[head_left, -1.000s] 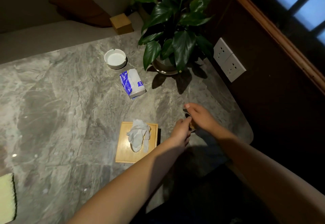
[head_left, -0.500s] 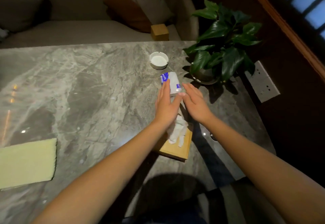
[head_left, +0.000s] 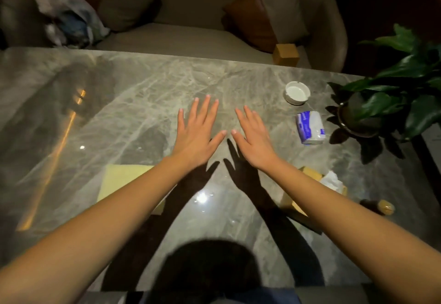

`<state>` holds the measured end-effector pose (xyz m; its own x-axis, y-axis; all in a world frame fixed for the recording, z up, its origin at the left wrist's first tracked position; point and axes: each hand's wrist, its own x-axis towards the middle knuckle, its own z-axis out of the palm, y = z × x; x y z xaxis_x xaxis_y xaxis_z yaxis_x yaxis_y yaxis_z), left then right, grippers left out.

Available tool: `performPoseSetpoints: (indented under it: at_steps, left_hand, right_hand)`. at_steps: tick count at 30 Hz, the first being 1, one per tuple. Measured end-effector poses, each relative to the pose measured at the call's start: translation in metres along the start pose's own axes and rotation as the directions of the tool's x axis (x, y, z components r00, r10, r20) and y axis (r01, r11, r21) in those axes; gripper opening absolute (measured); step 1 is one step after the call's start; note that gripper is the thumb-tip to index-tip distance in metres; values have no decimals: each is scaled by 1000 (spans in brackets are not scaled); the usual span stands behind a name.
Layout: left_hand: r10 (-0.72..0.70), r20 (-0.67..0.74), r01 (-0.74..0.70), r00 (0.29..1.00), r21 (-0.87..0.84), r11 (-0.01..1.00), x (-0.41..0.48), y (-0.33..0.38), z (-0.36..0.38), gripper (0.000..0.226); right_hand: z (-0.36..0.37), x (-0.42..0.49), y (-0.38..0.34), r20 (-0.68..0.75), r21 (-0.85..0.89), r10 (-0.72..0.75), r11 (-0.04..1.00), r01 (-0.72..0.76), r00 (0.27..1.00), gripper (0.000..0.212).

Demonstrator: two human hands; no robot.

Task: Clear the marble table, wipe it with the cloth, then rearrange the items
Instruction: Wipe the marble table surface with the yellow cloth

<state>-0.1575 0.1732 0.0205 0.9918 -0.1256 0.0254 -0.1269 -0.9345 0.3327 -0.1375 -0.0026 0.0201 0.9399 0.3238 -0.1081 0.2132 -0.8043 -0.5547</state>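
While the left hand (head_left: 195,132) and right hand (head_left: 255,139) hover spread and empty, the cloth (head_left: 119,179) lies under the left forearm; wiping now could sweep the uncleared ashtray (head_left: 296,92) and tissue pack (head_left: 310,127) off the tabletop (head_left: 143,103).

Grey veined marble table (head_left: 124,103), pale yellow cloth (head_left: 119,182), white ashtray (head_left: 296,92), blue-and-white tissue pack (head_left: 310,127).

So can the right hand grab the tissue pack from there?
Probably yes. The right hand is open, holding nothing, and the tissue pack lies to its right on the marble table with bare marble between them. The ashtray sits farther back, out of the way.
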Motion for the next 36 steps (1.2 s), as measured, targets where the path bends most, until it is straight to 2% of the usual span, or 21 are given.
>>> performPoseSetpoints:
  at_steps: [7, 13, 18, 21, 24, 28, 31, 33, 36]
  left_hand:
    - [-155, 20, 153, 988, 77, 985, -45, -122, -19, 69]
    - [-250, 107, 232, 962, 162, 959, -89, -224, -17, 66]
    - [-345, 151, 324, 926, 150, 934, -119, -296, -4, 63]
    - [-379, 156, 357, 912, 153, 922, -132, -333, 0, 62]
    - [-409, 125, 393, 904, 134, 910, -138, -374, -3, 61]
    - [-498, 41, 493, 866, 99, 865, -139, -418, -14, 65]
    - [-566, -10, 565, 824, 75, 822, -139, -458, -22, 62]
    - [-566, -14, 565, 824, 91, 820, -142, -481, -28, 61]
    - [-507, 14, 499, 862, 152, 853, -150, -502, -31, 63]
  right_hand:
    - [92, 17, -92, 193, -8, -145, 989, 149, 970, 58]
    - [180, 26, -145, 417, -25, -298, 941, 338, 859, 59]
    - [246, 6, -151, 585, -253, -328, 795, 551, 742, 74]
    - [261, -2, -144, 552, -268, -361, 776, 570, 751, 88]
    - [271, 0, -150, 528, -291, -410, 736, 612, 744, 88]
    - [271, 6, -159, 543, -307, -512, 617, 725, 666, 78]
    - [282, 24, -178, 579, -273, -565, 545, 792, 588, 78]
    - [295, 43, -196, 589, -232, -587, 536, 812, 556, 81]
    - [312, 79, -222, 572, -151, -617, 569, 808, 541, 86]
